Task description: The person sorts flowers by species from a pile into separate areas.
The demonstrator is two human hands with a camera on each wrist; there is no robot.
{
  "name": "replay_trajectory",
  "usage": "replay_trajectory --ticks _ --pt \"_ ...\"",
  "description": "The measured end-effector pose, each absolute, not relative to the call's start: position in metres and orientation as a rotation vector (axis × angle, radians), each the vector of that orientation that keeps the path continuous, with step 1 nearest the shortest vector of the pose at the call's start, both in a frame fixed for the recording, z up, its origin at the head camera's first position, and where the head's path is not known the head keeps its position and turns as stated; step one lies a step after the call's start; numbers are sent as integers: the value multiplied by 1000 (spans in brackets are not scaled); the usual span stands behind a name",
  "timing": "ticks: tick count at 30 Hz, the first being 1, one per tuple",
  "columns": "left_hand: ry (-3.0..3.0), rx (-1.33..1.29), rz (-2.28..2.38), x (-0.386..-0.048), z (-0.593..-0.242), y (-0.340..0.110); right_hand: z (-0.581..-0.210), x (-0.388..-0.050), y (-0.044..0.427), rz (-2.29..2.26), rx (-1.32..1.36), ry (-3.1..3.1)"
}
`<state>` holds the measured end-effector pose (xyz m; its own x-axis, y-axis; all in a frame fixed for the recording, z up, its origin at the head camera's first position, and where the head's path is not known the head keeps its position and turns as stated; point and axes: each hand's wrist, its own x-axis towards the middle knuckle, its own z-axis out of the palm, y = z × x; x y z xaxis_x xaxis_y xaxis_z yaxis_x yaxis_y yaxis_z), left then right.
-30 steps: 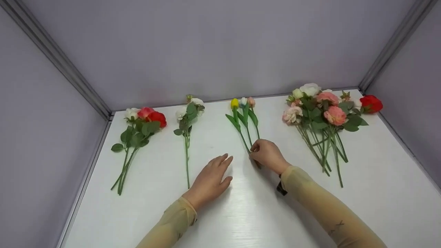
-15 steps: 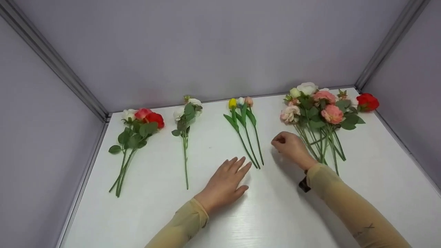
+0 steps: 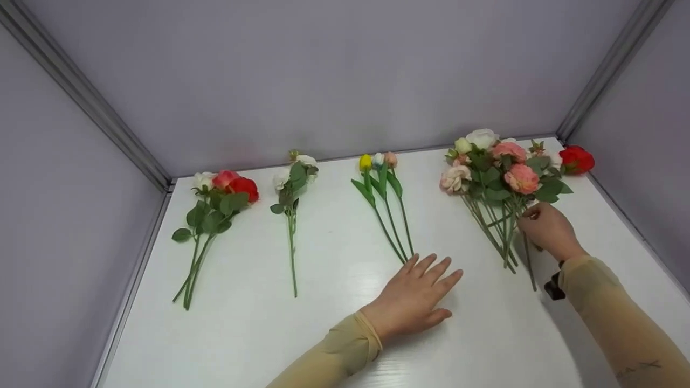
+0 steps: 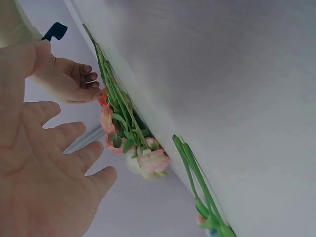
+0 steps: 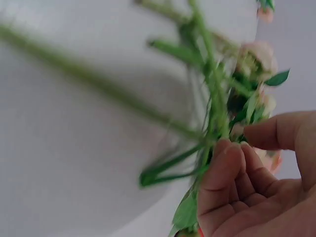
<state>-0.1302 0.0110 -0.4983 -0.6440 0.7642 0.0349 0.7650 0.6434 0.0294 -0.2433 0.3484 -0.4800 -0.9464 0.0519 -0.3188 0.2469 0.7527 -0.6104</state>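
Observation:
In the head view, three artificial tulips (image 3: 400, 218), yellow, white and pink, lie at mid-table. My left hand (image 3: 415, 296) is spread flat just below their stem ends, touching or nearly touching them; its fingers hold nothing. On the right lies a heap of artificial flowers (image 3: 498, 170), pink, white and red, with crossing green stems. My right hand (image 3: 550, 229) is at the heap's right-hand stems, fingers curled. In the right wrist view, the index fingertip (image 5: 227, 153) overlaps the stems, with the thumb slightly apart. Whether it pinches a stem is unclear.
White-and-red roses (image 3: 215, 202) lie at the left of the white table (image 3: 242, 334). A white-flowered stem (image 3: 294, 215) lies beside them. Grey panels (image 3: 345, 75) enclose the back and sides.
My right hand has left the tulip stems and moved right to the heap's stems. My left hand has shifted right, from beside the white-flowered stem to below the tulips, its fingers spreading.

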Motion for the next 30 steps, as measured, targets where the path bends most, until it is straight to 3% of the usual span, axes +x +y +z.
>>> replay_trajectory --ticks 10,30 --pt "-2850 -1397 -133 -127 -501 40 -483 -239 363 -978 258 2598" --pt "-2876 -1384 -293 -128 -505 26 -479 -236 369 -1555 354 2125"
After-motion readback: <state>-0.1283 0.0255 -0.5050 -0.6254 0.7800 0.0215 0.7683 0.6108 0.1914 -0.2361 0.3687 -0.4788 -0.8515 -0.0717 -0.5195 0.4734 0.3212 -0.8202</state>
